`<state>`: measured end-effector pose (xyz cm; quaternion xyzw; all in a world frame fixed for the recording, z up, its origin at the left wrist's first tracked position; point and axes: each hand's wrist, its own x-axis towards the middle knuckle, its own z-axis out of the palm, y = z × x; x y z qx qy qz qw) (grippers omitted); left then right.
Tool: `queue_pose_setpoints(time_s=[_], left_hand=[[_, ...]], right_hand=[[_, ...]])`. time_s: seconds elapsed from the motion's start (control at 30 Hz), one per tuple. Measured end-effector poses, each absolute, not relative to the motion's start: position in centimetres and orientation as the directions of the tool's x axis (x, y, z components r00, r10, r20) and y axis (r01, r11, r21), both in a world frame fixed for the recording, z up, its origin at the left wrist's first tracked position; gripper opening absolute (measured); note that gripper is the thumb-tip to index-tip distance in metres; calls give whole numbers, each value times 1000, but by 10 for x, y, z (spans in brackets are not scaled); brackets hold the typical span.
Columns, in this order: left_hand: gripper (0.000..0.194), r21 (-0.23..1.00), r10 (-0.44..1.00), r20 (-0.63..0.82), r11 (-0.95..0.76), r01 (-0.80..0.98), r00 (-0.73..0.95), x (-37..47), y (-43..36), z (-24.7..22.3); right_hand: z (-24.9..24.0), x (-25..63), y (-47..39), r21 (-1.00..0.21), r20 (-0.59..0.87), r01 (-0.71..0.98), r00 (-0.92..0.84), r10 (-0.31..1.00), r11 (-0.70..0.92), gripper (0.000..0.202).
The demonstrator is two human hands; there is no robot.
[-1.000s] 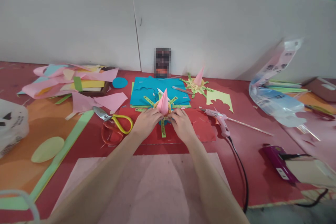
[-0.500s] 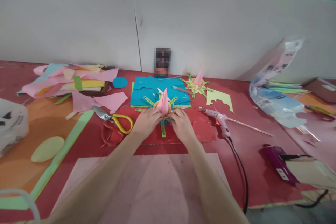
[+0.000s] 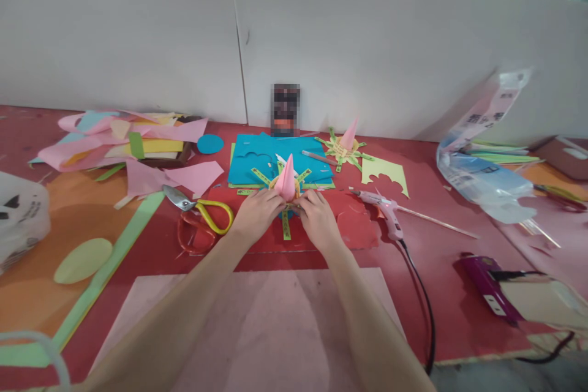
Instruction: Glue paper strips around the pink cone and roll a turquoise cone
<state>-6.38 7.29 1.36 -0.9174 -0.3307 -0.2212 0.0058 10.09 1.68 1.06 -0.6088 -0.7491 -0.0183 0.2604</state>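
A paper craft with a pink cone [image 3: 285, 180] stands upright between my hands, over a sheet of red card [image 3: 257, 244]. Green strips with dark marks spread out from its round yellowish base, and a bit of blue shows beneath. My left hand [image 3: 261, 211] pinches the base on its left side. On the right side, my right hand [image 3: 316, 213] grips the same base, fingers closed. The fingertips partly cover the base's near edge. Behind it lie blue paper sheets [image 3: 280, 153]. A similar finished-looking cone craft [image 3: 346, 146] sits farther back on the right.
Left of my hands lie scissors [image 3: 197, 211] with red and yellow handles. A pink glue gun [image 3: 388, 211] with a cord rests on the right, near a purple power strip [image 3: 489, 291]. Paper scraps [image 3: 133, 141] pile up at the back left. A plastic bag [image 3: 487, 165] stands far right.
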Motion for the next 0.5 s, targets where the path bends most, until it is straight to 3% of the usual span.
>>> queue_pose_setpoints(time_s=[0.5], left_hand=[[25, 109, 598, 416, -781, 615, 685, -64, 72, 15]], right_hand=[[11, 99, 16, -300, 426, 918, -114, 898, 259, 18]])
